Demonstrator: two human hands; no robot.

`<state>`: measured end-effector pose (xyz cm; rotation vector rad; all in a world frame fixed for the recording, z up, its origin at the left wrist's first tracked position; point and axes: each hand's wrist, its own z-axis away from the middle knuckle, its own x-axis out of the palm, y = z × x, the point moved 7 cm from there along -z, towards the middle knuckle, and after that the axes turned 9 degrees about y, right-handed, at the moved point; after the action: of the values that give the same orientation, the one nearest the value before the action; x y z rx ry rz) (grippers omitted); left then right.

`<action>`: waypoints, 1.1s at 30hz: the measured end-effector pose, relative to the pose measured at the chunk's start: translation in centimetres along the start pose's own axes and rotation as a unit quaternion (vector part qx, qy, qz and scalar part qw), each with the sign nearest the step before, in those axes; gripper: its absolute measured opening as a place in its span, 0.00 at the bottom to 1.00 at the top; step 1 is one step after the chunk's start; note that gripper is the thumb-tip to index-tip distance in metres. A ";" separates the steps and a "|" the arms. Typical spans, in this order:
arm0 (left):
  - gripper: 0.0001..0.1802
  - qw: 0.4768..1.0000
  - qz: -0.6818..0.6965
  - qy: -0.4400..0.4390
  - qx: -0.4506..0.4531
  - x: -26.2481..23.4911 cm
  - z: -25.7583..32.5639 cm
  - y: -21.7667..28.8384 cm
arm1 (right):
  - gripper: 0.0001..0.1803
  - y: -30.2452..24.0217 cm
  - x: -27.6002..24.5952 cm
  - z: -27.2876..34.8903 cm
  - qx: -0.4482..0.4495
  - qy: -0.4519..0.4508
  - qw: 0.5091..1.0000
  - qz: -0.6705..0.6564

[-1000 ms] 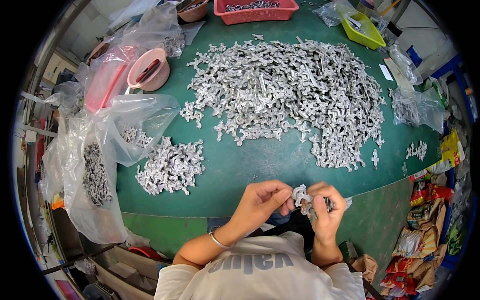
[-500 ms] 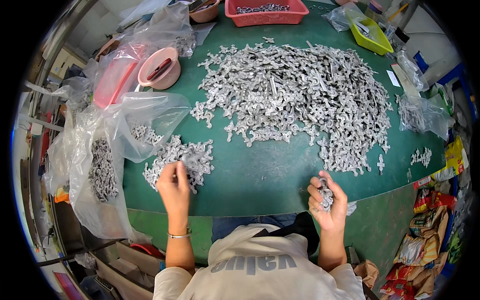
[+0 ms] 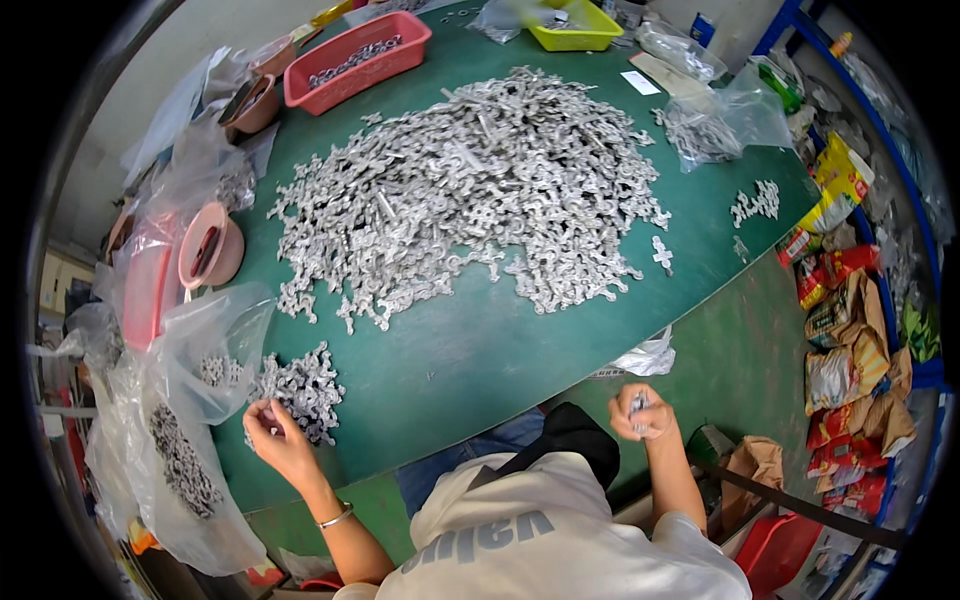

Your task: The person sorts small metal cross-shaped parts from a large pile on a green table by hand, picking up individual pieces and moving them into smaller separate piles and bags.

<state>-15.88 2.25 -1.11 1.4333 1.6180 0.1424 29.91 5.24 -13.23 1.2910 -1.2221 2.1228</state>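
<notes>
My left hand [image 3: 278, 438] is at the near left edge of a small pile of grey metal castings [image 3: 312, 392], its fingers bent and drawn together. Whatever is between its fingertips is hidden. Past the table's front edge, over the floor, my right hand [image 3: 648, 418] is closed around a few metal castings [image 3: 637, 402]; part of them shows between thumb and fingers. A much larger heap of the same small, lobed castings [image 3: 450, 190] covers the middle of the green table [image 3: 480, 345]. One cross-shaped casting [image 3: 662, 256] lies apart to the right of the heap.
Clear plastic bags [image 3: 215, 335] with castings hang over the table's left edge. A pink bowl [image 3: 222, 250], a red tray [image 3: 360, 75] and a yellow-green basket [image 3: 575, 38] stand along the left and far sides. Packets [image 3: 838, 180] fill the right side.
My view has turned, so the table and heaps sit further left and tilted. My right hand, still closed on castings, is now beyond the table edge. My left hand stays by the small pile.
</notes>
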 end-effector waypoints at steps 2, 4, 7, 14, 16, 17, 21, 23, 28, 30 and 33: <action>0.07 1.000 -0.010 0.012 0.020 -0.1 0.1 -0.3 | 0.08 1.3 -8.5 1.5 -0.010 0.281 0.956 -0.083; 0.08 0.999 -0.023 0.011 0.044 0.2 0.3 0.4 | 0.06 1.9 -16.8 2.0 -0.043 0.407 0.906 -0.109; 0.09 0.996 -0.030 -0.007 0.078 0.8 0.5 1.6 | 0.07 2.6 -30.2 0.7 -0.051 0.430 0.877 -0.207; 0.11 0.996 -0.059 -0.028 0.067 0.1 1.4 2.7 | 0.12 -2.1 -36.4 -7.8 -0.274 0.465 0.824 -0.174; 0.11 0.989 -0.070 -0.019 0.126 0.0 1.4 3.2 | 0.17 -1.2 -40.1 -6.6 -0.238 0.526 0.793 -0.193; 0.12 0.985 -0.084 -0.015 0.153 -0.2 1.6 3.4 | 0.20 -0.3 -41.0 -6.2 -0.211 0.557 0.778 -0.200; 0.12 0.977 -0.096 -0.013 0.191 0.0 1.8 3.3 | 0.28 3.9 -45.1 -1.9 -0.156 0.639 0.718 -0.227; 0.12 0.976 -0.113 -0.005 0.184 -1.1 2.1 3.6 | 0.28 5.5 -44.6 -1.4 -0.114 0.644 0.731 -0.192; 0.12 0.982 -0.020 -0.023 0.187 2.0 2.5 9.5 | 0.23 5.1 -49.6 1.7 -0.100 0.583 0.798 -0.115; 0.12 0.980 -0.004 -0.026 0.195 1.9 3.3 10.0 | 0.15 4.1 -46.8 1.3 -0.182 0.620 0.731 0.219; 0.13 0.976 0.043 -0.064 0.202 4.2 3.9 11.2 | 0.12 -1.5 -40.9 3.1 -0.391 0.627 0.498 0.454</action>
<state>-4.67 7.35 1.48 1.7820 1.5350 -0.2410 53.48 8.31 -46.69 -1.4333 -1.6817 1.6126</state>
